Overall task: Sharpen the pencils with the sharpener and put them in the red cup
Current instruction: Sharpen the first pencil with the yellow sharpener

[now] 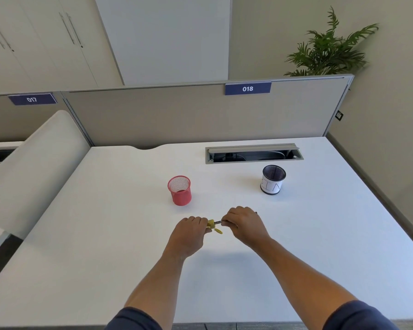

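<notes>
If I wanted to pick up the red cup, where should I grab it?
Probably round its side wall. The red cup stands upright on the table with its open mouth up, and it is round, so fingers can wrap its mesh wall. Come from the near side, where the hands are; nothing stands close beside it. Right now the left hand and right hand are both busy.
</notes>
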`<action>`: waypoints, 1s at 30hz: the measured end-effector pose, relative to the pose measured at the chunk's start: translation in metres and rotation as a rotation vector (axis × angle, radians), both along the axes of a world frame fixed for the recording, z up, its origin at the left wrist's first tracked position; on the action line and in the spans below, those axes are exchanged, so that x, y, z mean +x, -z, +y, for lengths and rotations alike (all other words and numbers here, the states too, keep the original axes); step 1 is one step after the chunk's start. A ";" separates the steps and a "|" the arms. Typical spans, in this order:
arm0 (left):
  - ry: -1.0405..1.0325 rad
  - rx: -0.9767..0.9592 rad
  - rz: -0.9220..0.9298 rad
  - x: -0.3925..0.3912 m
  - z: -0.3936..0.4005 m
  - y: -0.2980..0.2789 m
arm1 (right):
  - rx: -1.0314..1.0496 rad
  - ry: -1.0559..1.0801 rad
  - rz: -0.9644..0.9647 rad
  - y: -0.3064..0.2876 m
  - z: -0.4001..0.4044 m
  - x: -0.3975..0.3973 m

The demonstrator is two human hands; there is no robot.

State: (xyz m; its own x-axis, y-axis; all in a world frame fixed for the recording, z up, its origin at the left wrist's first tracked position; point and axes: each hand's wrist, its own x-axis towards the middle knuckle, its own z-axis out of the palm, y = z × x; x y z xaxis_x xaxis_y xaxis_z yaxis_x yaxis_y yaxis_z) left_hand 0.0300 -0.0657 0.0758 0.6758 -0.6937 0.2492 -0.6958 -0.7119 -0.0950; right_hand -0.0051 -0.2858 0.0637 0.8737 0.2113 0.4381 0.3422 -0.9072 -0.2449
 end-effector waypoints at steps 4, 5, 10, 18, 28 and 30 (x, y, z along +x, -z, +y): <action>0.001 0.000 0.030 0.001 0.000 -0.004 | 0.079 0.095 0.324 -0.010 0.006 -0.004; 0.003 0.006 0.036 0.002 0.000 -0.005 | 0.106 0.127 0.436 -0.013 0.008 -0.005; 0.010 0.039 0.030 0.004 -0.001 -0.011 | 0.400 0.123 0.770 -0.020 0.010 -0.004; 0.043 0.011 0.019 0.006 0.000 -0.007 | 0.509 0.076 0.742 -0.017 0.003 -0.009; 0.037 0.004 0.012 0.006 0.002 0.005 | 0.130 -0.013 0.106 0.002 0.000 -0.007; 0.034 0.006 0.022 0.005 0.000 0.004 | 0.147 0.004 0.065 0.003 0.003 -0.005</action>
State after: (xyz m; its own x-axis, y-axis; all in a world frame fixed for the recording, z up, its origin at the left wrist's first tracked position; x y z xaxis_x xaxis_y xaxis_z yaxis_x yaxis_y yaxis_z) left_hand 0.0352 -0.0652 0.0715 0.6573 -0.7176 0.2300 -0.7213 -0.6875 -0.0837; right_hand -0.0101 -0.2830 0.0604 0.9019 0.1460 0.4064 0.3180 -0.8613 -0.3962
